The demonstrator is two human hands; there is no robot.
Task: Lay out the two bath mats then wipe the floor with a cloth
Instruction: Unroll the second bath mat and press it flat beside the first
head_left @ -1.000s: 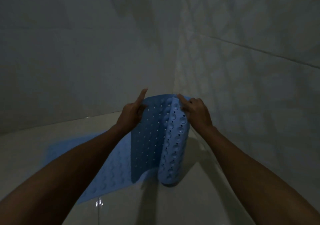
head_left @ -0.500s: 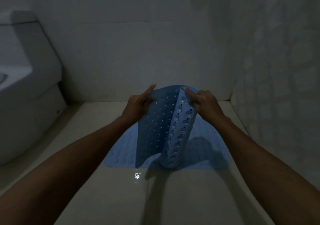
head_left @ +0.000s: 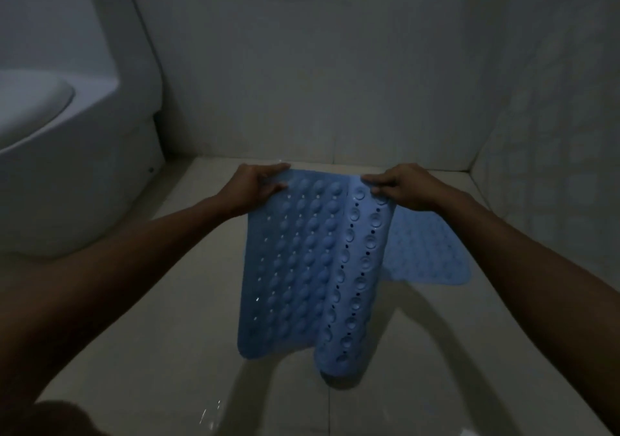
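- Floor (head_left: 188, 351): pale glossy tile, dimly lit; small wet glints near the near edge. It meets the back wall (head_left: 318, 66) along its far edge and the side wall (head_left: 553, 116) along its right edge.
- Toilet (head_left: 77, 153): white, standing at the floor's left edge against the back wall.
- Held mat (head_left: 302, 268): blue, perforated, studded with suction cups that face the camera. It hangs from its top edge over the middle of the floor. The left part hangs open; the right part is curled into a loose roll whose lower end reaches lowest. Whether that end touches the floor cannot be determined.
- Flat mat (head_left: 432, 254): blue, lying on the floor near the far right corner, partly hidden behind the held mat.
- Left hand (head_left: 256, 184): clamped on the top left corner of the held mat, thumb on the near face.
- Right hand (head_left: 399, 185): clamped on the top of the rolled part, fingers laid over the edge.
- The two hands are well apart along the top edge.
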